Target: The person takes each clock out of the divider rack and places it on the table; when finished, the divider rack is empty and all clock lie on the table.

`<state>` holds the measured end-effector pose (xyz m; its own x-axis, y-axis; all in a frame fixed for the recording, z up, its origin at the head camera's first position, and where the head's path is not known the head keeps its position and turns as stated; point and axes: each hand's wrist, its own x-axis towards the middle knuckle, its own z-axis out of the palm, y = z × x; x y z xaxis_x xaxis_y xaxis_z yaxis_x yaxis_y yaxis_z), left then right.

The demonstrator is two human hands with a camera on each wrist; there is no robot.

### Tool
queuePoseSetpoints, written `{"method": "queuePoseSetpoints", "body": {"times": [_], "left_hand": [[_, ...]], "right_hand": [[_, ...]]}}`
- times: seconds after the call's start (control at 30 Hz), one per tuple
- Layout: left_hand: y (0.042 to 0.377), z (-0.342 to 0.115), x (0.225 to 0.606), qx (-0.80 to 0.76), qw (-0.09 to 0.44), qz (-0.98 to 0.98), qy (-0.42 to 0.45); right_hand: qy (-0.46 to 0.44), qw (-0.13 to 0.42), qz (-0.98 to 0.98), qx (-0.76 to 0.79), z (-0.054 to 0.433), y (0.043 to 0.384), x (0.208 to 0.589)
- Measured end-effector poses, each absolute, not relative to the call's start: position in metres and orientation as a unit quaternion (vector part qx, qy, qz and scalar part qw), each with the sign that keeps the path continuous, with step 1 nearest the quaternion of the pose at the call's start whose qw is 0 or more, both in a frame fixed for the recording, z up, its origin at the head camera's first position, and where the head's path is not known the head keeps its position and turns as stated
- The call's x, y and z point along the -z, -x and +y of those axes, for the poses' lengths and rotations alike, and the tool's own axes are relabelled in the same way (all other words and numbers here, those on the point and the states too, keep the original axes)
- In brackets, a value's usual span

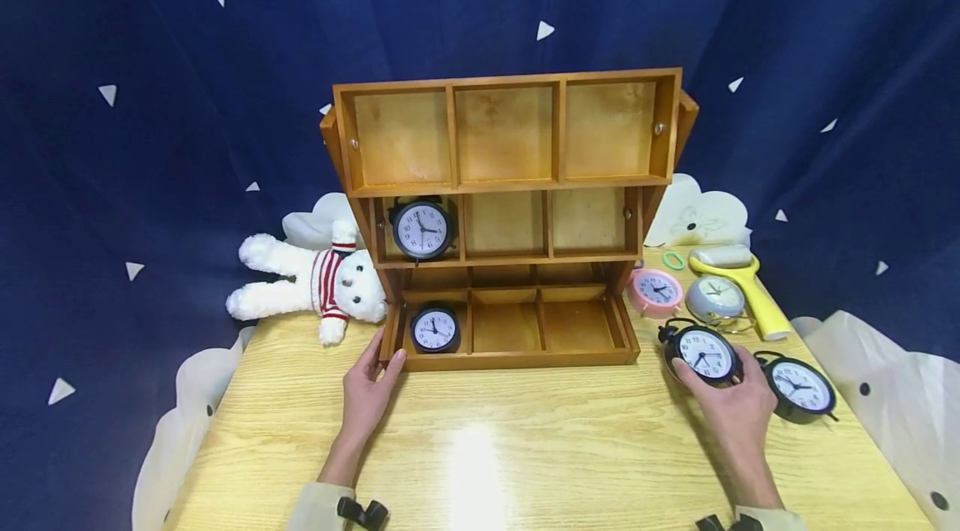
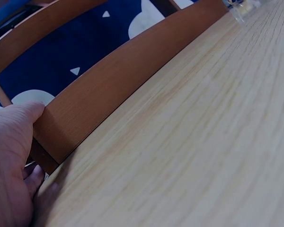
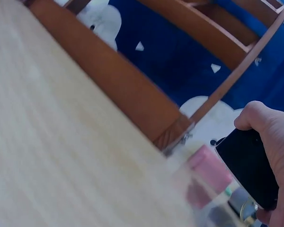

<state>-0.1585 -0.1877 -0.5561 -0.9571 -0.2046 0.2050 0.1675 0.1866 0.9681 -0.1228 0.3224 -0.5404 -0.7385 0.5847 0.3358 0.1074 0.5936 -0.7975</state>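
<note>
A three-tier wooden shelf (image 1: pixel 517 361) stands at the back of the table, each tier split into three compartments. My left hand (image 1: pixel 366 391) grips its lower front left corner, the thumb on the front board and fingers round the side. Over on the right, my right hand (image 1: pixel 738 414) holds a black alarm clock (image 1: pixel 703 353) by its sides, dial facing up towards the head view. In the right wrist view the black casing (image 3: pixel 248 163) shows between thumb and fingers. One black clock (image 1: pixel 422 229) sits in the middle tier's left compartment, another (image 1: pixel 434 329) in the bottom left one.
Right of the shelf are a pink clock (image 1: pixel 656 293), a grey clock (image 1: pixel 715 298), a yellow-handled lint roller (image 1: pixel 763 302) and a green ring (image 1: pixel 673 260). Another black clock (image 1: pixel 800 388) lies beside my right hand. A white teddy bear (image 1: pixel 300 285) lies left of the shelf.
</note>
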Motion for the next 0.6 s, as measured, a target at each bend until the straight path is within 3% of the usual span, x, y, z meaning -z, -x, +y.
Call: {"method": "queuePoseSetpoints", "body": {"times": [0.33, 0.6], "left_hand": [[0.157, -0.188, 0.553, 0.643, 0.137, -0.753, -0.015], [0.157, -0.187, 0.554, 0.647, 0.135, -0.750, -0.015]], "right_hand": [[0.202, 0.268, -0.866, -0.370, 0.343, 0.120, 0.567], [0.200, 0.275, -0.868, -0.361, 0.349, 0.122, 0.575]]}}
